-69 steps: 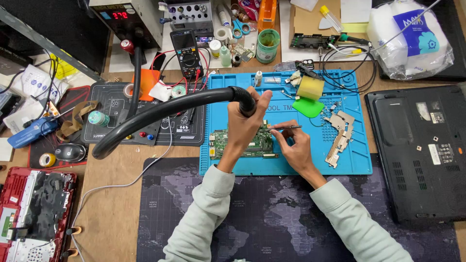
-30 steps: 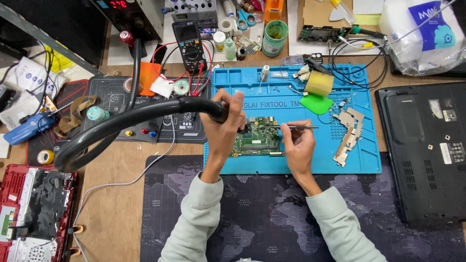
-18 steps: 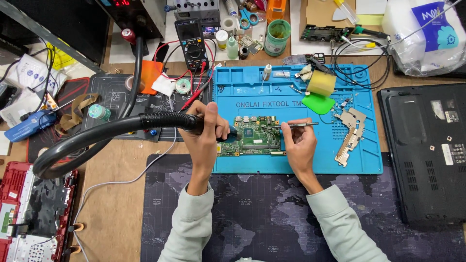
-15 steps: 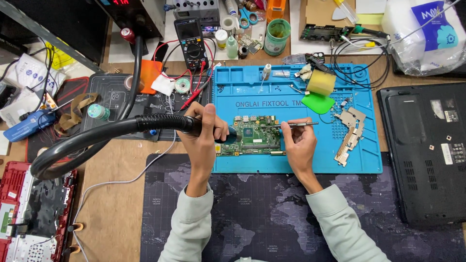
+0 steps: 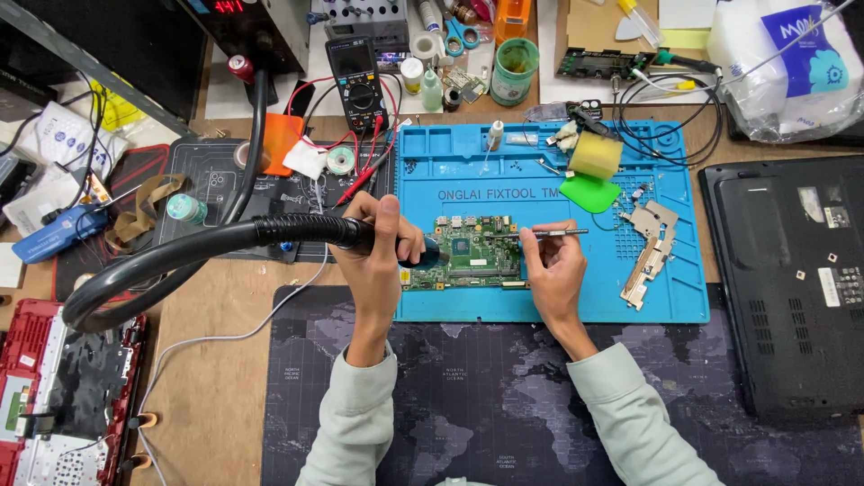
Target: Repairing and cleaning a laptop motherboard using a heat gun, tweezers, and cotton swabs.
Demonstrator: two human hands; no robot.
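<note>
- left hand [image 5: 378,256] wrapped tight round the black hose [image 5: 180,261] — nozzle at the green board's [image 5: 468,252] left edge
- right hand [image 5: 551,270] pinching tweezers [image 5: 558,232] at the board's right edge — bare blue mat [image 5: 549,301] below

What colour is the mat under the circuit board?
The mat is bright blue, seen clearly in the head view.

A red digit display [image 5: 223,5] glowed at the top edge. The multimeter's grey screen [image 5: 350,58] stood nearby. A white bag with a blue label [image 5: 801,54] sat top right.
</note>
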